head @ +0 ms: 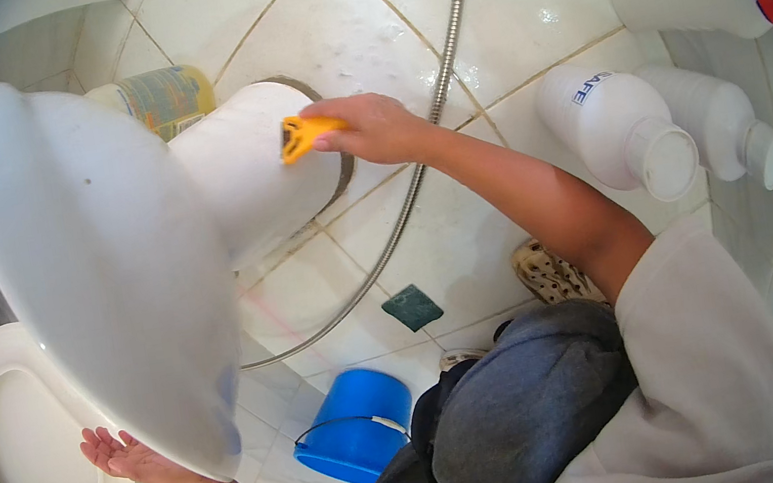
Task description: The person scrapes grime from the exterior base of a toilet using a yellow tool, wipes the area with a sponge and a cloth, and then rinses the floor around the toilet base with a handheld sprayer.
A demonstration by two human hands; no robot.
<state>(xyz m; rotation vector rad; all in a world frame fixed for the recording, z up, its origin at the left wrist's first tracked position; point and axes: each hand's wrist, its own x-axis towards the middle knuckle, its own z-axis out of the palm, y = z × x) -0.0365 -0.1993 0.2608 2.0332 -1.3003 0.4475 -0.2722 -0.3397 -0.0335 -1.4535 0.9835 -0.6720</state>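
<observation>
My right hand [369, 128] grips a yellow plastic scraper [311, 135], its blade end against the white pedestal [246, 157] of a washbasin. The white ceramic basin [104, 209] spreads across the left side of the view. At its near rim is my left hand [138, 458], palm turned up and fingers apart, holding nothing; the wrist lies against the rim or just beside it, I cannot tell which. A dark gap or stain edges the pedestal's foot at the tiled floor [323, 18].
A metal shower hose [415, 184] curves over the floor, passing under my right forearm. A green scouring pad [412, 307] and a blue bucket [354, 426] are nearby. White plastic bottles [616, 124] stand at the right. Behind the pedestal is a yellowish container [174, 97]; a toilet [43, 450] is at lower left.
</observation>
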